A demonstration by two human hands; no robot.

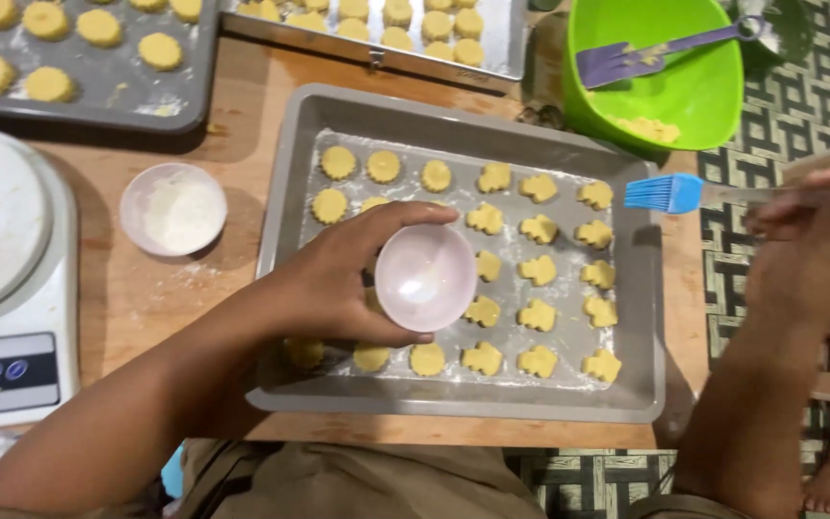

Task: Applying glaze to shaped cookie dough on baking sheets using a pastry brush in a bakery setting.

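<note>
Left hand (338, 284) cups a light, smooth small pink bowl (426, 277) by its rim; right hand (809, 245) pinches a slim blue pastry brush (670, 193) above soft, fragile dough shapes (538, 314).

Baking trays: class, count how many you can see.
3: centre tray under the left hand holding a pink bowl; top-left tray; top-middle tray. Upper two are cropped.

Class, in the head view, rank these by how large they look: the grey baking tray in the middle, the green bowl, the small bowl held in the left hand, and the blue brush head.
1. Grey baking tray
2. Green bowl
3. Small bowl in the left hand; being raised nearer the camera may enlarge it
4. Blue brush head, held by the right hand
</note>
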